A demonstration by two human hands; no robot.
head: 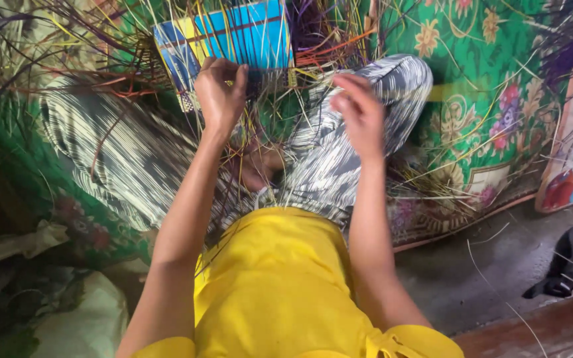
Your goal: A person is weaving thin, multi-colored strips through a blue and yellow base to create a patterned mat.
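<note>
Your left hand [219, 89] pinches strands just below the blue-and-yellow woven panel [233, 36] (steadying it, seemingly); your right hand [359, 113], apart beside it, blurs—grip unclear.

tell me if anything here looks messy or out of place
Loose straw strips lie scattered over the green floral mat and spill onto the bare floor. The woven blue and yellow piece at the left hand looks intact.

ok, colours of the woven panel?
Blue and yellow woven panel, with thin dark red lines; head view.
</note>
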